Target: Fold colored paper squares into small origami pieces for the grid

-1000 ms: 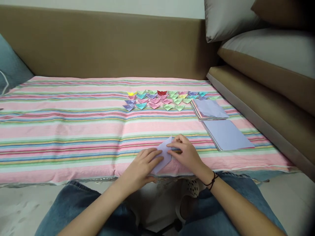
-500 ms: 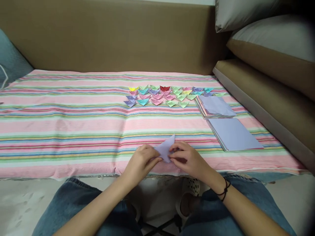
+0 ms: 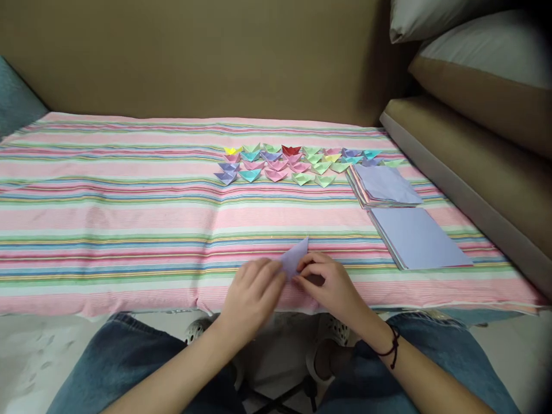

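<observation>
A small folded piece of lilac paper (image 3: 295,257) is between my hands near the front edge of the striped cloth, one pointed corner aimed away from me. My right hand (image 3: 330,282) pinches its right edge between thumb and fingertips. On the paper's left side, my left hand (image 3: 256,290) is curled with its back toward me; its fingers press at the lower left of the paper, and the fingertips are partly hidden and slightly blurred. Beyond the hands, several small folded paper boats (image 3: 276,175) in many colours stand in rows on the cloth.
Two stacks of square paper, a rear stack (image 3: 390,187) and a front stack (image 3: 420,238), lie to the right. Sofa cushions (image 3: 466,155) are piled along the right side. A brown backrest (image 3: 194,63) rises behind the striped cloth (image 3: 107,218).
My left hand has turned over the paper's left side, its back now covering more of it. My right hand keeps its pinch. The whole view has shifted slightly.
</observation>
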`<state>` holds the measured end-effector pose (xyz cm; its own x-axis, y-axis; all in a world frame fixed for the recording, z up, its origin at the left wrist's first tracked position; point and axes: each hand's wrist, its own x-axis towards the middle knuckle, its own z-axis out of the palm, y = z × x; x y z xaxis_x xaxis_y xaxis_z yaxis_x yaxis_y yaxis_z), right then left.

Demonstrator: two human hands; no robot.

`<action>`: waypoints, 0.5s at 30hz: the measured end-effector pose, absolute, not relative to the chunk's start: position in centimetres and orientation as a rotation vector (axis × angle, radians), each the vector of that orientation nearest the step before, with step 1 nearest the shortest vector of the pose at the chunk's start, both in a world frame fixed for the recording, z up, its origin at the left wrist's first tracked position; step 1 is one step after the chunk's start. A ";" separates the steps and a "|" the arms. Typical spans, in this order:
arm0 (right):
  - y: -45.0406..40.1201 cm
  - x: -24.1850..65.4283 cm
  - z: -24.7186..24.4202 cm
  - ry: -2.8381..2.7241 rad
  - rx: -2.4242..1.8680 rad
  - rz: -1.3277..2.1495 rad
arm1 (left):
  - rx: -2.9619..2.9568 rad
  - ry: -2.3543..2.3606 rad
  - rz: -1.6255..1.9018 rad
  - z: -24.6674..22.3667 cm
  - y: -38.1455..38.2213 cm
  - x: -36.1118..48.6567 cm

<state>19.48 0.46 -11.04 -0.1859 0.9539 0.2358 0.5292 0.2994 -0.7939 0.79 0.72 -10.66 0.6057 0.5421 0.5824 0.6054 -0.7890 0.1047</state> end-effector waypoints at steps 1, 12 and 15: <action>0.5 19.5 -11.0 -1.838 -1.324 0.730 | -2.722 -0.894 -0.890 -10.8 0.2 1.0; 0.3 19.5 -10.6 -1.863 -1.386 0.731 | -2.651 -1.164 -0.436 -13.1 -3.3 2.2; 0.3 19.7 -10.7 -1.869 -1.378 0.748 | -2.644 -1.213 -0.395 -13.2 -3.5 2.2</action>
<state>19.73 0.29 -10.66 -0.2007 0.9612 0.1894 0.5652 0.2715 -0.7790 2.23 -3.50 -13.23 0.6266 0.7086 0.3244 0.7637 -0.6413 -0.0741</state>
